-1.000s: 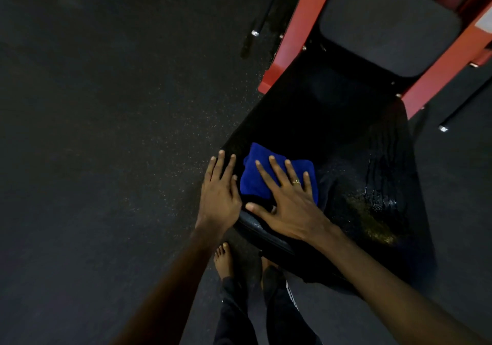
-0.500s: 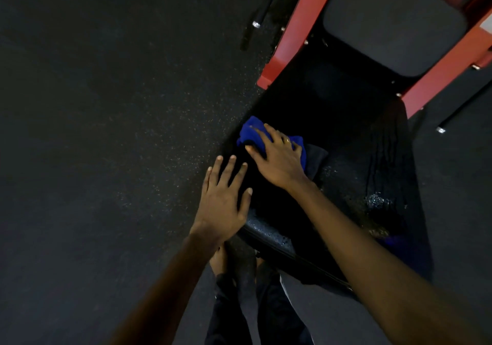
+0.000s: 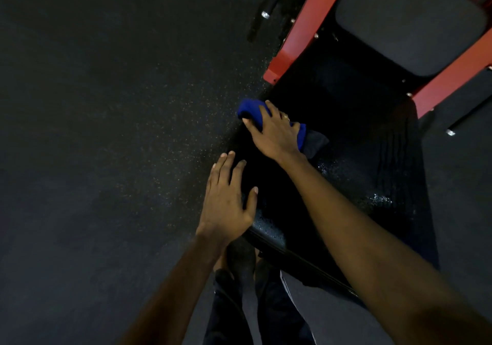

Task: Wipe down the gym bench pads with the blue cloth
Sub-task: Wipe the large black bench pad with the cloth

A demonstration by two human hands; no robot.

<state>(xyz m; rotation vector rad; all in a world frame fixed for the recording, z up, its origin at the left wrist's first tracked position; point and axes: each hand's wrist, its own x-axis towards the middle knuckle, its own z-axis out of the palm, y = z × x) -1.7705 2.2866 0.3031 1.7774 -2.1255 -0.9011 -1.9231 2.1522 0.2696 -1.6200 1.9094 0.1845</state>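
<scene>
A black bench seat pad (image 3: 354, 163) runs away from me, wet and shiny near its front. My right hand (image 3: 277, 134) presses the blue cloth (image 3: 249, 110) flat against the pad's left edge, fingers spread over it. Part of the cloth is hidden under the palm. My left hand (image 3: 226, 201) rests flat on the pad's near left corner, fingers straight, holding nothing. Beyond the seat stands a dark grey back pad (image 3: 407, 22).
Red steel frame bars (image 3: 300, 27) flank the back pad on both sides. A black bar with a metal tip (image 3: 263, 14) lies on the speckled rubber floor (image 3: 106, 131) at the left. My feet and dark trousers (image 3: 239, 291) stand below the bench's near end.
My right hand has slid the blue cloth away from me along the pad's left side, up to its edge. The left hand stayed on the near corner.
</scene>
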